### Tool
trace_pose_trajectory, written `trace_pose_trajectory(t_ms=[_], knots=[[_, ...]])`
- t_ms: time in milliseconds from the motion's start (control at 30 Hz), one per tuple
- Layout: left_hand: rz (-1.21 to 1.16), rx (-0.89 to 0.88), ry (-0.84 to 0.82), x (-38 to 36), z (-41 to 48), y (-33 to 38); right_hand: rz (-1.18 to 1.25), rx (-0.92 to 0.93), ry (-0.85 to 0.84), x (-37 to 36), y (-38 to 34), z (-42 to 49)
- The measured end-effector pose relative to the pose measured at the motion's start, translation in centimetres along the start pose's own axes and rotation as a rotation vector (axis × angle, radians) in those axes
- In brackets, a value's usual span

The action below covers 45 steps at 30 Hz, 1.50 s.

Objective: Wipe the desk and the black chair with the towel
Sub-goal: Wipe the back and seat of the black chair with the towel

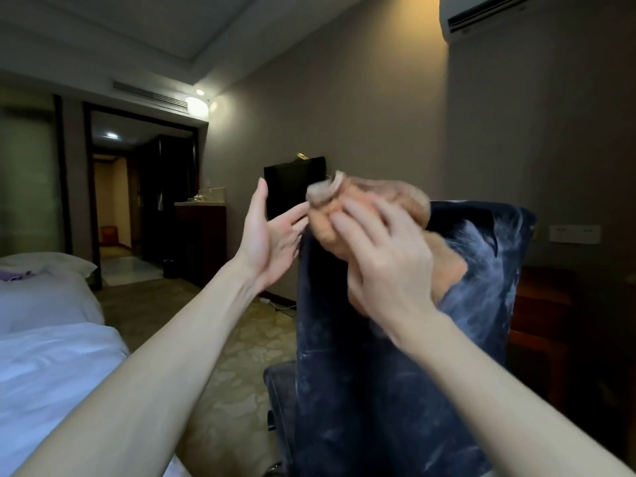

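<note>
The black chair (378,373) stands in the near centre-right of the scene with its backrest towards the camera; the fabric carries pale streaks, heaviest on the upper right of the backrest. The towel (395,201), brownish-orange and bunched, sits at the top edge of the backrest, part of it above the rim and part hanging on the right side of the backrest. The right hand (382,263) lies over the towel from the near side, fingers slightly bent across the cloth. The hand is blurred and the thumb is hidden, so it cannot be told whether the grip is clenched on the towel or only pressing it. The left hand (272,235) is released: palm turned to the right, fingers straight, thumb up, holding nothing. Its fingertips reach the left end of the towel, just beside the left edge of the backrest; contact cannot be confirmed. A bed (51,356) with white linen occupies the near left. A dark television (289,187) stands at the far wall behind the hands. Reddish-brown wooden furniture (540,304) stands to the right, behind the chair. An air conditioner (537,12) is mounted at the upper right.
</note>
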<state>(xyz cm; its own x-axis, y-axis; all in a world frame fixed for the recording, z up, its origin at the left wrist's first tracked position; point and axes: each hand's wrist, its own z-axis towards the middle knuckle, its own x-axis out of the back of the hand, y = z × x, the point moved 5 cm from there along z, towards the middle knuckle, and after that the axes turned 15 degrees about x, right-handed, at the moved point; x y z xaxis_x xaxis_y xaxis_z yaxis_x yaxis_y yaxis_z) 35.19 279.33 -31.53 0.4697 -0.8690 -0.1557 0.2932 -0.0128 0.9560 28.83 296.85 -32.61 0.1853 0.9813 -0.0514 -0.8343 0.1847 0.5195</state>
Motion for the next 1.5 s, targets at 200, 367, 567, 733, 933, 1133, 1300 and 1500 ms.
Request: trace_pose_trajectory(t_ms=[200,367,567,733,933,1133,1300,1500], knots=[[-0.133,0.004,0.014,0.0,-0.8,0.4,-0.039,0.094,-0.366,-5.3,-1.3,1.4],[-0.253,0.045,-0.021,2.5,-1.3,-0.8,0.042,0.13,-0.371,-6.6,-4.5,-3.2],[-0.092,0.093,0.024,5.1,-1.3,-2.9,0.081,0.369,-0.66,-7.5,-7.2,-7.2],[-0.118,0.096,-0.038,4.0,-1.7,-2.8,0.003,0.17,-0.203,-3.9,-5.1,-1.1],[-0.108,0.053,0.0,3.0,-1.8,-3.9,-0.049,0.135,-0.367,-7.5,-3.0,0.0],[-0.07,0.06,0.102,4.1,-1.8,-5.9,0.198,0.052,-0.482,-9.0,-7.5,-9.5],[0.012,0.059,0.165,4.0,-2.2,-7.4,0.351,0.001,-0.653,-11.2,-12.5,-17.7],[0.075,0.054,0.233,4.5,-2.3,-7.6,0.427,0.069,-0.686,-8.6,-13.5,-17.9]])
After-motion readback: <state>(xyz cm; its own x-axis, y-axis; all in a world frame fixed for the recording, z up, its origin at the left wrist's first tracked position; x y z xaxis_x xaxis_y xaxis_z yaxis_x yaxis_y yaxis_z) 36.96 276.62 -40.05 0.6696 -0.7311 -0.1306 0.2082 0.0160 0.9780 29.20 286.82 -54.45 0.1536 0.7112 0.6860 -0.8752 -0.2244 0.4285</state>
